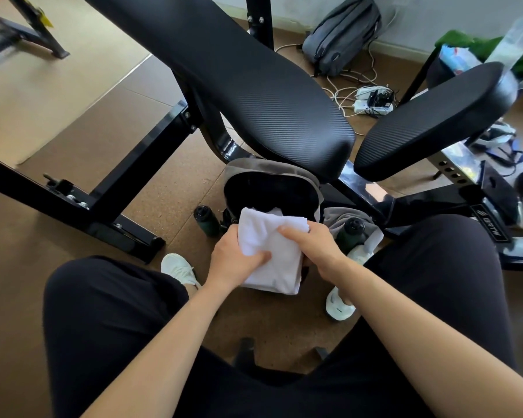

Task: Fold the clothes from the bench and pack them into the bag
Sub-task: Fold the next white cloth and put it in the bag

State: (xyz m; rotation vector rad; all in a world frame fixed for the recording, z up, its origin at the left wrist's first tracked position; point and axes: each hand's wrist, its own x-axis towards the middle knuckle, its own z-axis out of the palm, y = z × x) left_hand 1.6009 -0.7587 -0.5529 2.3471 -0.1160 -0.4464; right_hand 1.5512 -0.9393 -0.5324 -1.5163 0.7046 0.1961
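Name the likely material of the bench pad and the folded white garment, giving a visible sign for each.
The bench pad: probably vinyl or faux leather, matte black with fine ribbed embossing. The folded white garment: soft cotton-like fabric; it creases and drapes limply.

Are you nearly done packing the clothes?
Nearly, it seems. Done: no clothes show on the bench, and the white cloth is folded. In hand: the left hand and right hand hold it at the mouth of the open bag. Left: pushing it inside; a grey cloth beside the bag may follow.
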